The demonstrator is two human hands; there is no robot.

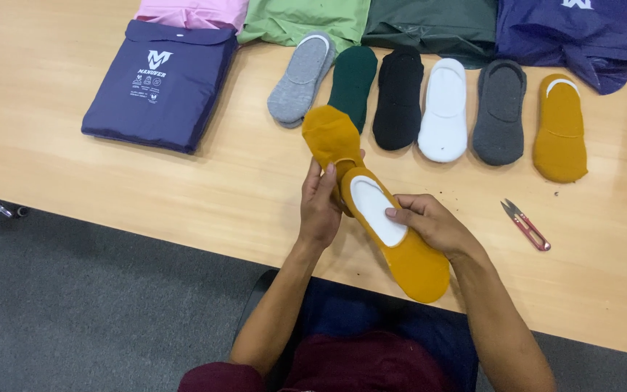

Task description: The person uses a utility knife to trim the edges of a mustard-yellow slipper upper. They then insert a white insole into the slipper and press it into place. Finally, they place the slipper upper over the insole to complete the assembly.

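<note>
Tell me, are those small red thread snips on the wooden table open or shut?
Open. The small red thread snips lie on the wooden table with their two pointed blades spread apart at the tip, untouched, right of both hands.

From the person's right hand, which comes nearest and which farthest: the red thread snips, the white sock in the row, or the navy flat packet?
From the right hand:
1. Red metal thread snips, just right on the wooden table.
2. White low-cut sock, mid-row, above.
3. Navy flat plastic packet, far upper left.

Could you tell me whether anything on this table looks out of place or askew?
Mostly tidy. The socks lie in a neat row, though the grey sock tilts against the dark green sock. The red thread snips lie alone by the right hand. Both hands hold mustard socks; the left hand grips near them.
</note>
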